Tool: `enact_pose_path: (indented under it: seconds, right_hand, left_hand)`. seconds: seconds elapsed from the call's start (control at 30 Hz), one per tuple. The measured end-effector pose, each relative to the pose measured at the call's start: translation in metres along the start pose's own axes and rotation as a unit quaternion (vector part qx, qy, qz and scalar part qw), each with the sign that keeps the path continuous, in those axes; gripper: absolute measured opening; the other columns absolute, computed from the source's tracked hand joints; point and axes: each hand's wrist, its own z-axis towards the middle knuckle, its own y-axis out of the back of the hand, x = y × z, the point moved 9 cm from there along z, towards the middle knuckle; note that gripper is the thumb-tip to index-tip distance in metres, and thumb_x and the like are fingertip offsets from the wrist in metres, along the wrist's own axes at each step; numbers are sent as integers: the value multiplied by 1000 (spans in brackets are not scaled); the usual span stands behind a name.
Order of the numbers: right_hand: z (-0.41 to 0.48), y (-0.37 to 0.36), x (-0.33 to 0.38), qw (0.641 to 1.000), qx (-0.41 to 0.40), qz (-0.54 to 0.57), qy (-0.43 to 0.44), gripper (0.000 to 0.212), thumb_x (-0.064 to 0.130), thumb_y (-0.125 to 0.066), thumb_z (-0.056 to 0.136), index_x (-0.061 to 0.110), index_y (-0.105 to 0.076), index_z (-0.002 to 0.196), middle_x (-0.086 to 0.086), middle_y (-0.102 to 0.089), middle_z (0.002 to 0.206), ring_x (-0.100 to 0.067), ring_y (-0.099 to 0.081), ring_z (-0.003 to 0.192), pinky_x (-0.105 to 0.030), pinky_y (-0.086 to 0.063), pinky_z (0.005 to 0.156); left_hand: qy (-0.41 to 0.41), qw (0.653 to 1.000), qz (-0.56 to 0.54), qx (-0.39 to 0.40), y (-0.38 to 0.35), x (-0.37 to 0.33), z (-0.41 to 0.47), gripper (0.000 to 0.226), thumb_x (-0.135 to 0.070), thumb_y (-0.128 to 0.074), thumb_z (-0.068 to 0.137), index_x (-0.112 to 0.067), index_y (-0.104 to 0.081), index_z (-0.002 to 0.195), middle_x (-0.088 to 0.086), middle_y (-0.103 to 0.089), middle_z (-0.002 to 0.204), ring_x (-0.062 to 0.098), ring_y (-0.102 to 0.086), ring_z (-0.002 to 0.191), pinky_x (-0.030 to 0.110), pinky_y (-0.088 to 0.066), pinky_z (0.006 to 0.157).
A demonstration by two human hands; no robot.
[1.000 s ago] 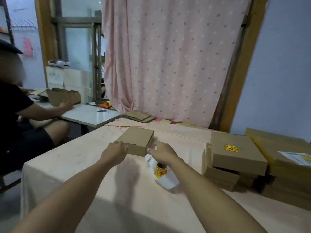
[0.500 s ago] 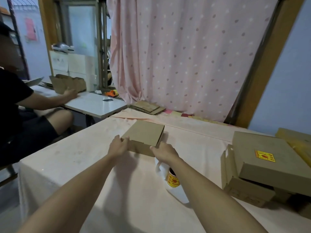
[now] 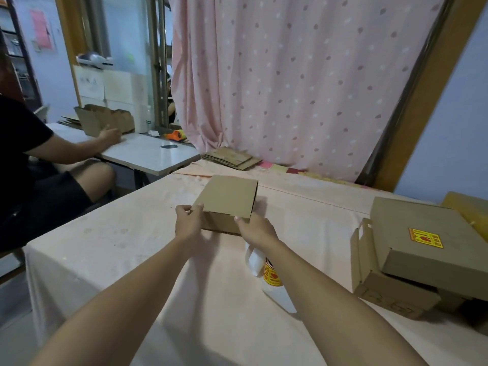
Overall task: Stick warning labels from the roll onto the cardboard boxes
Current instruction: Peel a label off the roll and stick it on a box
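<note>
While both my forearms reach out over the cloth-covered bench (image 3: 118, 233), the label roll (image 3: 272, 276) lies nearest me, on the cloth directly under my right forearm. Its yellow-and-red labels show, and white backing paper trails from it.

Beyond the roll, both hands are on the plain box (image 3: 228, 196), which sits closed near the middle of the bench with no label on its lid. My left hand (image 3: 188, 223) grips the near-left corner: thumb on the lid, fingers (image 3: 184, 209) curled against the side wall. My right hand (image 3: 257, 229) holds the near-right corner with the thumb tip on the lid's front edge; its other fingers are hidden behind the hand, so I cannot tell how they lie.

To the right, well apart from the plain box, a labelled box (image 3: 427, 260) rests tilted on an open box (image 3: 383, 286). One warning label (image 3: 425, 238) is stuck on its lid.

Further back, flattened cardboard (image 3: 229, 157) lies at the bench's far edge, at the foot of a pink spotted curtain (image 3: 290, 88).

At far left another person (image 3: 26, 154) sits at a second bench (image 3: 148, 154), one hand by folded cardboard. An orange tape dispenser (image 3: 175, 134) rests there.
</note>
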Motion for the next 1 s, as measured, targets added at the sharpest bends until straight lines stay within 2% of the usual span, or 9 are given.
enact_pose_path:
  seconds: [0.1,0.2,0.33,0.47,0.63,0.73,0.83,0.9,1.0]
  right_hand:
    - [-4,15,5,998,-41,54,8,59,57,-46,98,20,-45,145,-6,-56,140,-32,-55,126,-40,-46,102]
    - [-11,38,12,988,-99,119,27,57,51,-51,99,16,-42,144,-6,-51,144,-30,-54,126,-42,-46,104]
    - [-26,70,7,963,-156,216,25,34,40,-58,99,18,-48,122,-2,-57,127,-22,-57,104,-38,-50,93]
    - [-45,96,-7,944,-182,275,33,25,18,-58,99,18,-48,122,7,-56,112,-5,-55,86,-23,-43,71]
    - [-69,127,-16,924,-192,327,39,32,1,-52,95,23,-51,118,16,-58,104,-9,-59,100,-16,-43,70]
    - [-83,141,-16,904,-185,383,49,32,1,-50,90,27,-58,107,9,-66,115,-21,-62,112,-28,-50,85]
    - [-101,158,-17,878,-179,441,55,21,10,-53,94,27,-62,103,6,-66,115,-19,-60,104,-45,-50,104]
    - [-112,169,-20,865,-167,468,73,20,9,-49,98,17,-63,111,3,-65,106,-17,-55,93,-47,-51,100]
    - [-129,180,-28,860,-143,475,117,19,10,-49,103,16,-67,108,0,-73,96,-13,-63,89,-32,-55,81]
  left_hand:
    - [1,998,-68,-12,0,0,-5,33,-43,-59,94,-19,-46,112,7,-57,114,23,-56,92,42,-48,80]
    - [-10,990,-141,-14,-2,-11,-12,30,-36,-64,93,-16,-44,102,1,-57,102,14,-56,85,45,-50,95]
    - [-22,982,-186,-6,-7,-32,-27,34,-36,-67,92,-15,-41,96,0,-50,96,13,-51,78,42,-51,92]
    - [12,964,-267,6,-13,-46,-43,46,-51,-52,99,-8,-56,113,9,-58,94,18,-57,83,41,-57,87]
    - [9,956,-287,55,-30,-65,-70,29,-38,-65,96,-10,-71,102,2,-73,89,15,-65,75,36,-59,81]
    - [10,943,-312,116,-40,-79,-85,21,-28,-75,89,-8,-72,96,3,-69,84,15,-62,73,31,-57,82]
    - [19,928,-314,199,-51,-88,-103,22,-27,-73,88,-12,-69,103,9,-68,100,23,-67,94,38,-56,96]
    - [13,916,-304,262,-57,-96,-120,26,-25,-69,87,-15,-68,112,11,-70,109,28,-68,104,45,-54,100]
    - [11,909,-268,320,-66,-101,-145,26,-22,-63,90,-16,-66,115,8,-70,95,23,-71,79,36,-60,72]
